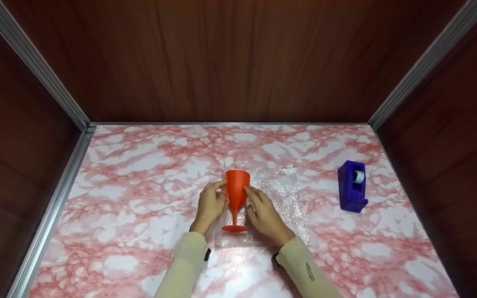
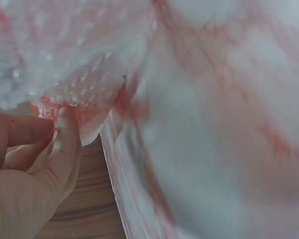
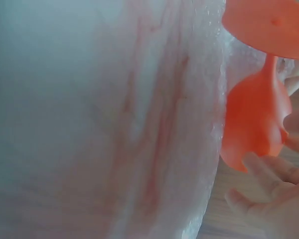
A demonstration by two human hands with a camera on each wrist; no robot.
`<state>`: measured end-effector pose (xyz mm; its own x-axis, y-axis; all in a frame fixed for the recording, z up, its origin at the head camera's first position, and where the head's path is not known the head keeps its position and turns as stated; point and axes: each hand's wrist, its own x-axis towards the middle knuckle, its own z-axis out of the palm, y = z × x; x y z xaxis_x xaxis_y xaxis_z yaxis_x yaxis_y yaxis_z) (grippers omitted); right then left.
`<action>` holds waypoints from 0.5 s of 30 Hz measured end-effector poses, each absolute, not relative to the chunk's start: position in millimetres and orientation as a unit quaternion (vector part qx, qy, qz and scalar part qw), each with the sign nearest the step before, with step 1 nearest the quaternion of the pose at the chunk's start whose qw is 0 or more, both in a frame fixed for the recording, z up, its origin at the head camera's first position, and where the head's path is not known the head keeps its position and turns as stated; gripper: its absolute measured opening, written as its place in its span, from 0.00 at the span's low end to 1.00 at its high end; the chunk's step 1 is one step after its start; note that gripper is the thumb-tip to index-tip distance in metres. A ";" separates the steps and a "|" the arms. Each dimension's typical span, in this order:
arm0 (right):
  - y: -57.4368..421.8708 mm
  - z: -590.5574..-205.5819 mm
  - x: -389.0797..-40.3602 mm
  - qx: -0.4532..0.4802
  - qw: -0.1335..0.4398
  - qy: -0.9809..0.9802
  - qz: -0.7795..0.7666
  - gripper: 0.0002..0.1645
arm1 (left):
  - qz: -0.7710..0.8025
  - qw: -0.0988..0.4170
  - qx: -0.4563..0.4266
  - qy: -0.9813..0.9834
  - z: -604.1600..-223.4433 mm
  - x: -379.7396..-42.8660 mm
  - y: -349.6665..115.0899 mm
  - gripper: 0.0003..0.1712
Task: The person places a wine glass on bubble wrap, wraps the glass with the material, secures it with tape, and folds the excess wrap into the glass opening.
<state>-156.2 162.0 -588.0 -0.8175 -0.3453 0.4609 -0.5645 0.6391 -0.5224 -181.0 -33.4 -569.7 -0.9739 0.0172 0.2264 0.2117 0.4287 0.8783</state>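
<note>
An orange plastic goblet (image 1: pixel 237 184) lies on a sheet of bubble wrap (image 1: pixel 282 190), its bowl toward the back and its foot toward the person. At the goblet's left side, my left hand (image 1: pixel 211 203) pinches the lifted edge of the wrap. In the left wrist view that raised bubble wrap (image 2: pixel 97 74) covers most of the goblet, with orange showing through. From the right, my right hand (image 1: pixel 266 213) touches the bowl with its fingertips. The right wrist view shows the goblet (image 3: pixel 254 114) with relaxed fingers (image 3: pixel 269 174) against its bowl.
A purple tape dispenser (image 1: pixel 352 188) with a roll of tape stands on the right of the red-and-white marbled table (image 1: pixel 131 198). Dark wood panels (image 1: pixel 230 62) with metal rails enclose the back and both sides.
</note>
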 end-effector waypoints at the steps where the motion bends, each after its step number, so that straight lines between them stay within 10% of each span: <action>1: 162.6 -587.7 -155.7 0.257 0.162 -0.891 0.339 0.36 | -0.534 0.091 -0.069 -0.838 -569.7 -181.2 -32.9 0.22; 15: 174.1 -586.4 -156.6 0.255 0.146 -0.884 0.363 0.32 | -0.536 0.089 -0.087 -0.835 -573.3 -180.4 -29.3 0.20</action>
<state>-156.6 174.1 -586.4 -0.8272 -0.3458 0.4429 -0.5571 0.6067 -0.5670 -180.4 -29.3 -573.3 -0.9689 0.0493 0.2424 0.2409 0.4099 0.8797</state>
